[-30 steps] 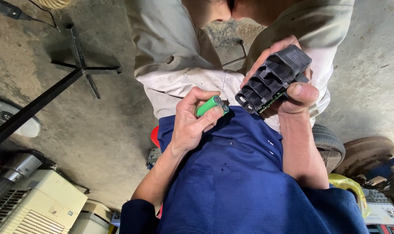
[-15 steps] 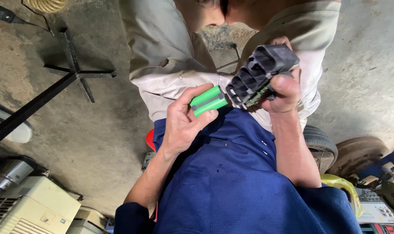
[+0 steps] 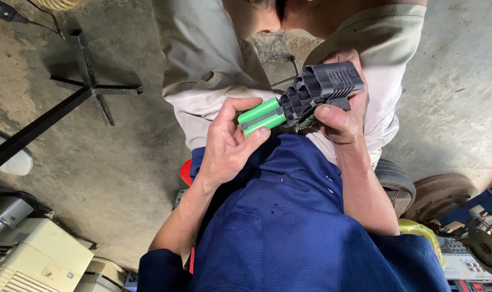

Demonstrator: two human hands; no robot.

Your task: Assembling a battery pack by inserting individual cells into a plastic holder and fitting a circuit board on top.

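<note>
Under you: stained concrete floor (image 3: 111,178) | black metal stand base (image 3: 89,89) upper left | beige machine housing (image 3: 32,262) lower left | tyre (image 3: 397,184) right

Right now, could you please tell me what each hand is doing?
Left hand: closed on the green cells, at the housing's open end.
Right hand: closed around the black housing.

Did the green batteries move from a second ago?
Yes. The green batteries, held by the left hand, moved toward the black holder, meeting it now.

Green cells' (image 3: 261,115) far ends, perhaps half, inside black housing (image 3: 321,89).
</note>
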